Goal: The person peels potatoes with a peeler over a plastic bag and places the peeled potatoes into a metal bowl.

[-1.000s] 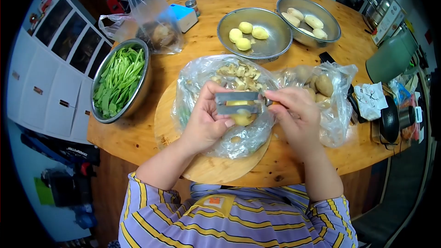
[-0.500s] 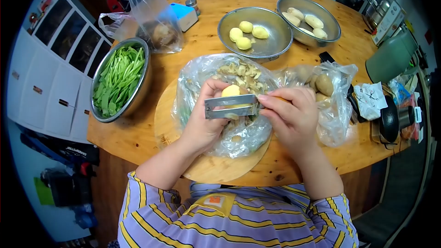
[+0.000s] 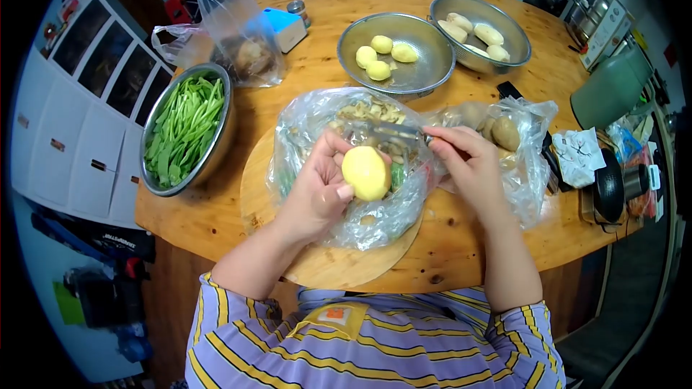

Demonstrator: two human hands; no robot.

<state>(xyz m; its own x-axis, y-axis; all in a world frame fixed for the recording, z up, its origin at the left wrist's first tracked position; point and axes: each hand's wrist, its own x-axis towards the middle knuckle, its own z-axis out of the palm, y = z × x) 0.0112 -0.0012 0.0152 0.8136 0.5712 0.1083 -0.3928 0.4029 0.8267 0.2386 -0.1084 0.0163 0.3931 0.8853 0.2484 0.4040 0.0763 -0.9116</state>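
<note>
My left hand (image 3: pixel 318 186) is closed round a potato (image 3: pixel 366 173), its yellow peeled face turned up and a strip of brown skin at its right edge. My right hand (image 3: pixel 465 166) grips the handle of a metal peeler (image 3: pixel 396 130), whose blade lies beyond the potato, apart from it. Below both hands a clear plastic bag (image 3: pixel 310 119) spreads open over a round wooden board (image 3: pixel 259 173). Potato peelings (image 3: pixel 375 110) lie in the bag, with some green bits.
Two metal colanders stand at the back: one (image 3: pixel 432 83) with peeled yellow potatoes, another (image 3: pixel 522 36) with several pale peeled pieces. A bowl (image 3: pixel 225 112) of leafy greens is on the left. Right of my hand sits a bag (image 3: pixel 537 112) of unpeeled potatoes (image 3: pixel 504 133).
The peeler has left the potato and swung away, up and forward. The potato now shows a larger peeled face, tilted toward me. My right hand has shifted slightly right.
</note>
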